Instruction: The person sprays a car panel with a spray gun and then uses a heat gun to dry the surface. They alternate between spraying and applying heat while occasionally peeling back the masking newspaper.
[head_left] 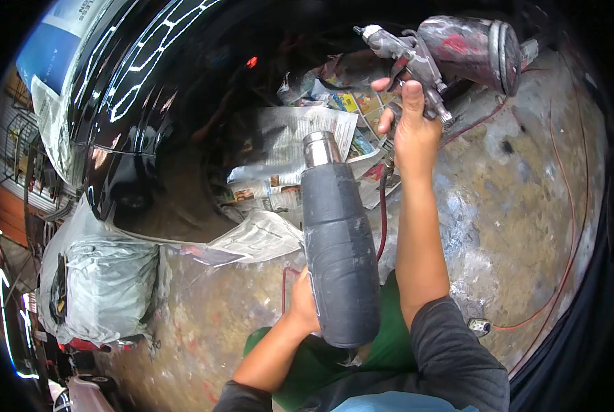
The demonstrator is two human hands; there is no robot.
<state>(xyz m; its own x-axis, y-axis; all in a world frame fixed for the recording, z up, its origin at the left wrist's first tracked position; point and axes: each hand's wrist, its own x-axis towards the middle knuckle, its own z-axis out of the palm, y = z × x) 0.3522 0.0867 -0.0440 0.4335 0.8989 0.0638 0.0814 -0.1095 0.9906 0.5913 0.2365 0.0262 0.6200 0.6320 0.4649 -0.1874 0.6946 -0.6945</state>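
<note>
My left hand (305, 303) is closed on a dark grey heat gun (340, 247). Its metal nozzle (320, 147) points up and away from me, and the body hides most of my fingers and the handle. Higher and to the right, my right hand (415, 134) grips a spray gun (420, 69) with its thumb up. The spray gun's paint-stained cup (458, 44) leans to the right, and a dark red hose (382, 220) runs down from its handle. Ahead on the left is a glossy black car body panel (155, 103), apart from both tools.
Newspaper sheets (265, 147) lie below and beside the black panel. A covered vehicle (111, 288) stands at left. Thin red hoses (564, 275) cross the stained concrete floor (499, 220) at right, one with a metal fitting (479, 327). Dark cloth hangs along the right edge.
</note>
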